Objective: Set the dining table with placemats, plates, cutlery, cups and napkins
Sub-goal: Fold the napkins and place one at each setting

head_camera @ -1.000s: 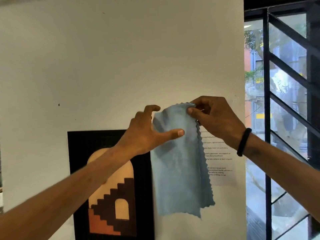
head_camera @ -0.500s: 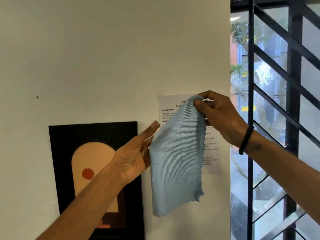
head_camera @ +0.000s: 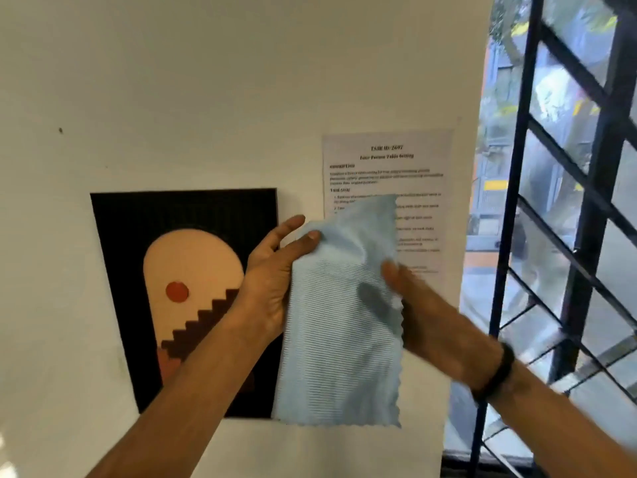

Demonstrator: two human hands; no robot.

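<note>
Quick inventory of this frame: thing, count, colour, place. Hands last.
cloth napkin: 1, light blue, ribbed with zigzag edges, held up in front of the wall between both hands
printed task sheet: 1, white with black text, stuck on the wall, lower part hidden behind the napkin
framed picture: 1, black with a peach arch, a red dot and brown steps, on the wall left of the sheet
wall: 1, white, fills most of the view
window grille: 1, dark metal bars, right edge, street blurred beyond
wristband: 1, black, on the right wrist
left hand: 1, grips the napkin's left edge, thumb on top
right hand: 1, blurred, at the napkin's right edge
</note>
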